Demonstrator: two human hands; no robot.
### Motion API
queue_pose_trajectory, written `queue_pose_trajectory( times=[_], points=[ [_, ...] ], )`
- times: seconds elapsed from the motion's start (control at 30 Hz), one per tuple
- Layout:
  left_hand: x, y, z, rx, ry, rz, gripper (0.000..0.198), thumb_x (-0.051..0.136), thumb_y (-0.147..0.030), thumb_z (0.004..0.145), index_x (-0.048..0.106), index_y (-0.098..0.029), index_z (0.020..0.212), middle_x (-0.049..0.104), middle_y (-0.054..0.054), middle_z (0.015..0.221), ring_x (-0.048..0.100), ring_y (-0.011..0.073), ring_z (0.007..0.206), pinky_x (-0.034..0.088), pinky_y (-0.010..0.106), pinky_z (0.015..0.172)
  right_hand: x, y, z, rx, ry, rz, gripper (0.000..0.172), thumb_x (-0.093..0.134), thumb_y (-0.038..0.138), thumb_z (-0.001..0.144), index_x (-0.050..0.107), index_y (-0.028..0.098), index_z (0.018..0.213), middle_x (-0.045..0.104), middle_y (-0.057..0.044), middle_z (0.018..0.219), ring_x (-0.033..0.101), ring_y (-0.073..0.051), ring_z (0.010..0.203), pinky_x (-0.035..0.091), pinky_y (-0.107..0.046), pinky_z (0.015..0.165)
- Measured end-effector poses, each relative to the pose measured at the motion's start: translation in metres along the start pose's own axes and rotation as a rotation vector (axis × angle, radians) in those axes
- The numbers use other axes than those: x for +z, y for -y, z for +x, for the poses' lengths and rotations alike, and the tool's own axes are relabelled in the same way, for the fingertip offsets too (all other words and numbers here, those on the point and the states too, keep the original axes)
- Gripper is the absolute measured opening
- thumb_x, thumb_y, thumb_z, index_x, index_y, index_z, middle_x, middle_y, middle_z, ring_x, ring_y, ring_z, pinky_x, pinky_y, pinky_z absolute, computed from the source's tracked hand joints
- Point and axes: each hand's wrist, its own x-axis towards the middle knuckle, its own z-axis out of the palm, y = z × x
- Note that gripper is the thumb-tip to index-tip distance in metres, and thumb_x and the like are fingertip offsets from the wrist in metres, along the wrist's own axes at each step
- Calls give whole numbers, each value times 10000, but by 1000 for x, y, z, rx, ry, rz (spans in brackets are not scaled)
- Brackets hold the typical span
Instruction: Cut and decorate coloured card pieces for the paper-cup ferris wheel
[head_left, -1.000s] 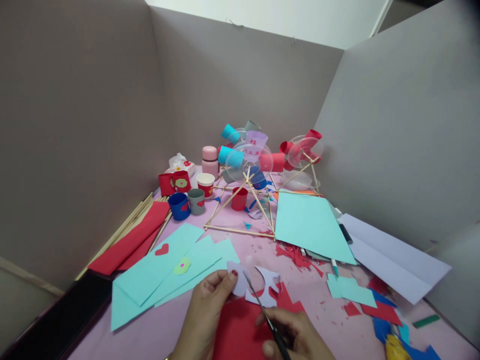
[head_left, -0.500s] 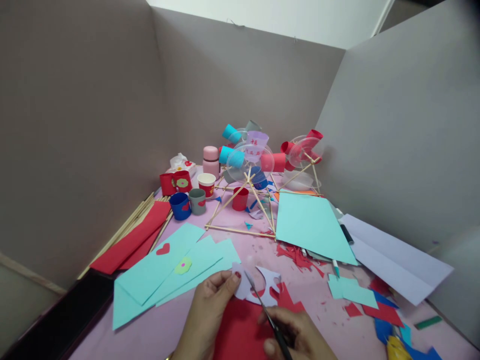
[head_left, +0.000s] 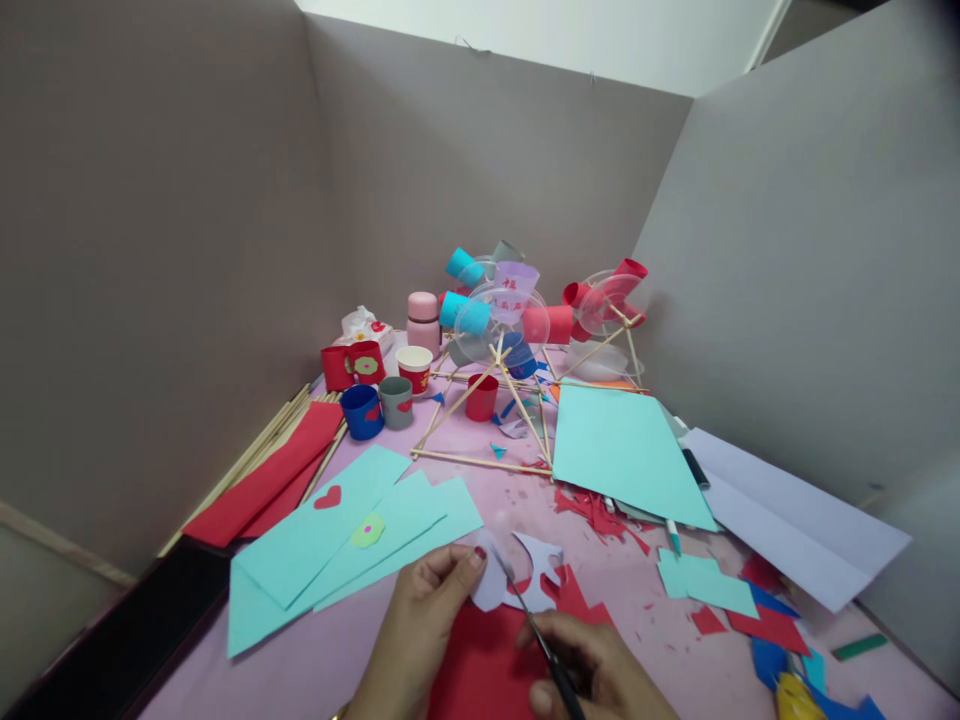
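Between the thumb and fingers of my left hand is a pale lavender paper piece. My right hand grips black-handled scissors, with their blades against the right side of that piece. Just to the right, a lavender paper scrap with curved cut-outs lies over red scraps. Under both hands is a red paper sheet. To the left lie turquoise paper strips, one bearing a red heart and another a green flower.
Stick-framed wheels with coloured paper cups stand at the back. Several cups and a pink flask are back left. A turquoise sheet, a folded lavender sheet and paper scraps lie right. Grey panels surround the table.
The lavender piece in my left hand has turned slightly, and its edge looks rounder. Both hands stay almost in place, and the whole view has shifted very slightly.
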Motion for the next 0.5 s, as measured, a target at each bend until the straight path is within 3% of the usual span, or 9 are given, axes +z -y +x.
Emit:
queue_pose_trajectory(
  times=[0.3,0.5],
  points=[
    [1,-1,1,-7,-3,-10,229,660,-366,708,650,-159,610,611,-2,574,499,136,564,389,225,579,-3,2,0,38,7,-2,520,602,625,643,601,138,823,340,49,553,276,-98,512,209,-230,469],
    [-1,1,4,10,48,17,264,636,-382,729,651,-161,586,609,7,571,510,144,570,394,235,592,-3,2,-1,8,-5,28,534,614,637,633,635,152,856,412,28,585,317,-109,535,296,-228,498]
  ],
)
